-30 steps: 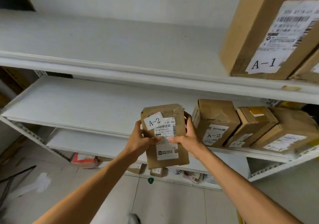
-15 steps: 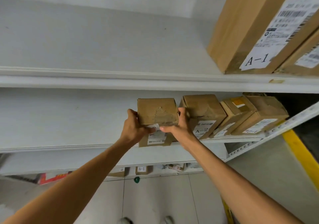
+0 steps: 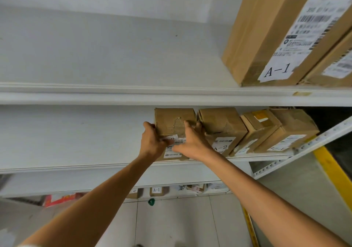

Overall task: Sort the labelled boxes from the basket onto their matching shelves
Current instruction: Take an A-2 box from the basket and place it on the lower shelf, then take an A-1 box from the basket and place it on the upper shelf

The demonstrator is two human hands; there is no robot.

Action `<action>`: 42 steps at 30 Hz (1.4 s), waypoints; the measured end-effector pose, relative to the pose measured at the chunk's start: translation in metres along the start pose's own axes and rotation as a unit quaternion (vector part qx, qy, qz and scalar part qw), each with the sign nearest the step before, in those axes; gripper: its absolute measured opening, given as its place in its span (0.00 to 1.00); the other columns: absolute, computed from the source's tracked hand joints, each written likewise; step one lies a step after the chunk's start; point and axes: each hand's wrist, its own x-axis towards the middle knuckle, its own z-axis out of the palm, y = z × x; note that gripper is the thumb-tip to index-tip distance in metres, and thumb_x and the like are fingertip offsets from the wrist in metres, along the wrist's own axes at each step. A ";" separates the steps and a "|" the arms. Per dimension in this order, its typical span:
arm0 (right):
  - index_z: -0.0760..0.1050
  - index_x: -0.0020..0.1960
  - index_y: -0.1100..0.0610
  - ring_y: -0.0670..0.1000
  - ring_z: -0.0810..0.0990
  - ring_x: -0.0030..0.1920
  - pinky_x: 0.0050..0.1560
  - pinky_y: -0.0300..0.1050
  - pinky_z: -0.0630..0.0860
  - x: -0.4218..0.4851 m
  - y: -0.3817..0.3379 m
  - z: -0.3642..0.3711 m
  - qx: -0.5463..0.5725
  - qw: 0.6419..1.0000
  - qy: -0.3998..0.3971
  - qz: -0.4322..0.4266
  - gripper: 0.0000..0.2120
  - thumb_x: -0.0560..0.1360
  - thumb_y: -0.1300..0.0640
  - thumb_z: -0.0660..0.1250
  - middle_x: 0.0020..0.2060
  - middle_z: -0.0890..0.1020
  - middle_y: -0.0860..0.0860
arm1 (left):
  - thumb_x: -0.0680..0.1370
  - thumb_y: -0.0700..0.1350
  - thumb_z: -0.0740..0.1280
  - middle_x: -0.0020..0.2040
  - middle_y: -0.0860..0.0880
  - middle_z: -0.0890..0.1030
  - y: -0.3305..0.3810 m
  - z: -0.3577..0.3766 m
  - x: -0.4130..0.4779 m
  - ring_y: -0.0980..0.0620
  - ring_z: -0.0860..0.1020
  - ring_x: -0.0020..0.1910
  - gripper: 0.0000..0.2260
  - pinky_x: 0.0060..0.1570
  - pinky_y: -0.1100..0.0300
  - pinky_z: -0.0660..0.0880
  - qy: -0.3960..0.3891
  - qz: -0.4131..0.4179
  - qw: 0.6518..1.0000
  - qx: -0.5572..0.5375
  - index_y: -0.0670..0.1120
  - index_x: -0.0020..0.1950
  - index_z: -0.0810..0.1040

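The small brown cardboard box with a white label point(image 3: 175, 119) now rests on the white middle shelf point(image 3: 76, 167) at centre frame, just beside the brown A-2 labelled carton point(image 3: 222, 125). Half a second ago its lower edge overhung the shelf's front. The left hand point(image 3: 152, 142) grips its left side, thumb on the label. The right hand point(image 3: 192, 144) grips its right side, fingers curled between the two boxes.
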 end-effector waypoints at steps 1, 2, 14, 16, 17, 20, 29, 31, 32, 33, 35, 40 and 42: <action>0.48 0.78 0.55 0.62 0.45 0.76 0.75 0.57 0.56 -0.001 0.002 -0.003 0.009 1.000 0.002 -0.004 0.46 0.70 0.53 0.73 0.76 0.44 0.59 | 0.68 0.39 0.78 0.52 0.47 0.75 0.000 0.003 -0.001 0.48 0.76 0.50 0.27 0.48 0.56 0.76 0.004 -0.004 1.000 -0.004 0.43 0.54 0.61; 0.50 0.77 0.56 0.61 0.47 0.76 0.75 0.56 0.56 -0.001 0.004 -0.005 0.030 0.999 0.008 -0.010 0.45 0.70 0.52 0.73 0.75 0.45 0.57 | 0.68 0.38 0.77 0.53 0.46 0.74 0.001 0.005 -0.002 0.48 0.75 0.50 0.27 0.49 0.57 0.76 0.007 -0.007 1.000 -0.006 0.43 0.54 0.61; 0.63 0.69 0.59 0.54 0.66 0.68 0.63 0.48 0.70 -0.019 -0.006 0.003 -0.089 0.969 0.039 -0.228 0.24 0.76 0.58 0.66 0.67 0.65 0.54 | 0.68 0.36 0.77 0.59 0.45 0.74 0.001 -0.033 -0.037 0.46 0.75 0.57 0.31 0.52 0.57 0.76 0.016 -0.031 0.998 0.050 0.39 0.66 0.67; 0.65 0.70 0.58 0.54 0.67 0.68 0.64 0.48 0.69 -0.026 -0.015 0.010 -0.100 0.954 0.008 -0.284 0.24 0.76 0.59 0.66 0.67 0.68 0.53 | 0.70 0.36 0.75 0.56 0.44 0.78 -0.006 -0.051 -0.057 0.47 0.78 0.54 0.24 0.49 0.60 0.75 0.066 -0.011 0.994 0.088 0.40 0.63 0.71; 0.66 0.69 0.57 0.54 0.68 0.68 0.64 0.48 0.69 -0.030 -0.020 0.016 -0.107 0.944 -0.013 -0.312 0.24 0.75 0.59 0.66 0.67 0.70 0.53 | 0.72 0.36 0.74 0.55 0.43 0.79 -0.012 -0.062 -0.072 0.47 0.78 0.52 0.21 0.47 0.61 0.75 0.094 -0.007 0.990 0.108 0.40 0.62 0.72; 0.68 0.67 0.57 0.55 0.70 0.65 0.62 0.49 0.70 -0.046 -0.043 0.039 -0.134 0.909 -0.056 -0.391 0.22 0.74 0.59 0.66 0.64 0.72 0.54 | 0.72 0.36 0.72 0.52 0.46 0.80 -0.032 -0.099 -0.126 0.49 0.79 0.49 0.18 0.45 0.61 0.75 0.163 -0.032 0.971 0.174 0.43 0.60 0.74; 0.72 0.61 0.55 0.57 0.79 0.54 0.52 0.53 0.78 -0.173 -0.116 0.152 -0.244 0.747 -0.242 -0.570 0.20 0.70 0.55 0.69 0.56 0.79 0.54 | 0.71 0.43 0.72 0.49 0.47 0.81 -0.087 -0.157 -0.366 0.47 0.79 0.47 0.15 0.48 0.52 0.78 0.358 -0.226 0.873 0.242 0.45 0.56 0.76; 0.71 0.64 0.57 0.57 0.78 0.57 0.55 0.54 0.77 -0.217 -0.126 0.179 -0.256 0.688 -0.277 -0.620 0.22 0.71 0.57 0.70 0.59 0.78 0.55 | 0.71 0.44 0.72 0.50 0.48 0.81 -0.096 -0.152 -0.427 0.48 0.79 0.48 0.14 0.49 0.52 0.78 0.385 -0.278 0.849 0.230 0.45 0.55 0.77; 0.70 0.65 0.57 0.57 0.77 0.59 0.56 0.54 0.76 -0.240 -0.130 0.190 -0.262 0.659 -0.293 -0.642 0.23 0.71 0.57 0.70 0.60 0.77 0.55 | 0.70 0.44 0.72 0.50 0.48 0.82 -0.101 -0.147 -0.458 0.48 0.80 0.49 0.14 0.49 0.51 0.78 0.397 -0.304 0.837 0.224 0.46 0.54 0.77; 0.70 0.64 0.58 0.57 0.76 0.59 0.57 0.55 0.76 -0.265 -0.133 0.202 -0.271 0.629 -0.306 -0.661 0.23 0.71 0.57 0.71 0.59 0.77 0.55 | 0.70 0.45 0.71 0.50 0.48 0.82 -0.105 -0.141 -0.489 0.47 0.80 0.49 0.14 0.49 0.51 0.78 0.411 -0.328 0.822 0.219 0.47 0.54 0.77; 0.70 0.64 0.58 0.57 0.76 0.59 0.56 0.54 0.76 -0.318 -0.137 0.227 -0.282 0.570 -0.336 -0.695 0.24 0.70 0.57 0.72 0.59 0.76 0.55 | 0.70 0.48 0.71 0.50 0.49 0.82 -0.110 -0.126 -0.550 0.48 0.80 0.50 0.13 0.50 0.52 0.77 0.436 -0.377 0.789 0.211 0.48 0.54 0.77; 0.69 0.67 0.60 0.58 0.75 0.61 0.52 0.46 0.72 -0.460 -0.111 0.271 -0.288 0.398 -0.402 -0.773 0.26 0.71 0.59 0.70 0.60 0.76 0.57 | 0.71 0.50 0.71 0.50 0.52 0.81 -0.107 -0.061 -0.690 0.50 0.79 0.51 0.13 0.48 0.54 0.77 0.514 -0.477 0.695 0.157 0.49 0.54 0.76; 0.69 0.67 0.61 0.58 0.75 0.60 0.50 0.47 0.73 -0.516 -0.087 0.279 -0.288 0.331 -0.430 -0.789 0.25 0.72 0.58 0.69 0.59 0.76 0.56 | 0.72 0.49 0.71 0.51 0.50 0.81 -0.102 -0.026 -0.739 0.48 0.79 0.51 0.13 0.49 0.52 0.77 0.531 -0.504 0.669 0.126 0.47 0.55 0.76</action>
